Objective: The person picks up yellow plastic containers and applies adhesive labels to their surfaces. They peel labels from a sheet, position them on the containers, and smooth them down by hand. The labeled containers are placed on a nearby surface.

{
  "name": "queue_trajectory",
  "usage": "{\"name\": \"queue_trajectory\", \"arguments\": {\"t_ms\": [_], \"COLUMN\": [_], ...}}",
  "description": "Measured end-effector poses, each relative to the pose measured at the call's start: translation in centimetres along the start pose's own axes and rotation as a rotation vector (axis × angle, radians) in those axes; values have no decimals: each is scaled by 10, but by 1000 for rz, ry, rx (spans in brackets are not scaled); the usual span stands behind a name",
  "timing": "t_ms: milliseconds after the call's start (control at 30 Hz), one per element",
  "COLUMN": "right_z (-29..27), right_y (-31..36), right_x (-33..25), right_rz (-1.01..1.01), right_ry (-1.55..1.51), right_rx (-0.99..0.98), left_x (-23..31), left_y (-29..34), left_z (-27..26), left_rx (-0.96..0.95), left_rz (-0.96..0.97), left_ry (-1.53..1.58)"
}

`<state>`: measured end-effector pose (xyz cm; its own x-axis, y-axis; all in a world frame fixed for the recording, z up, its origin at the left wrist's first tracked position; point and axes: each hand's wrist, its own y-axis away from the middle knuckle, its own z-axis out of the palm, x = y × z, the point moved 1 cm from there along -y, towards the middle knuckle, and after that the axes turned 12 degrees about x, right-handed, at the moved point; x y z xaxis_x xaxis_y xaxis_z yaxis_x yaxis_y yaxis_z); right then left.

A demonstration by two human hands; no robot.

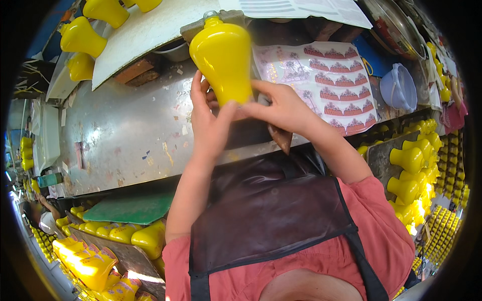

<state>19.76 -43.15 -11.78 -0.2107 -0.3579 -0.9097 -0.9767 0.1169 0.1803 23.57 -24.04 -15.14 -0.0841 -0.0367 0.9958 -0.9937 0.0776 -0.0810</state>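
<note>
A glossy yellow bottle (221,60) with a bare glass neck lies in front of me, its neck pointing away and resting on a grey block (188,31). My left hand (211,120) is closed around the left side of its base end. From the right, my right hand (273,105) grips the same end, and both thumbs meet at the base. Below my right hand, a brown pointed piece (280,139) sticks out over the table edge; I cannot make out what it is. A sheet of red-patterned decals (341,80) lies just right of the bottle.
The scuffed metal table (125,135) carries scraps of paper and paint. A pale blue bucket (399,88) stands at the right. More yellow bottles (83,37) lie on a white board (135,30) at the far left. Patterned bottles (93,263) lie lower left, near a green board (130,207).
</note>
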Motion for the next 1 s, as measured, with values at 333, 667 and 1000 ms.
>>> {"name": "queue_trajectory", "arguments": {"t_ms": [333,667,1000], "right_z": [2,2,5], "right_y": [-4,2,3], "right_x": [9,12,7], "right_rz": [-62,-46,-70], "right_ry": [-117,-140,52], "right_rx": [-1,-8,53], "left_x": [-5,-7,-15], "left_y": [4,16,13], "left_z": [4,-10,-6], "left_rx": [43,37,11], "left_rz": [-9,416,257], "left_ry": [13,-384,-150]}}
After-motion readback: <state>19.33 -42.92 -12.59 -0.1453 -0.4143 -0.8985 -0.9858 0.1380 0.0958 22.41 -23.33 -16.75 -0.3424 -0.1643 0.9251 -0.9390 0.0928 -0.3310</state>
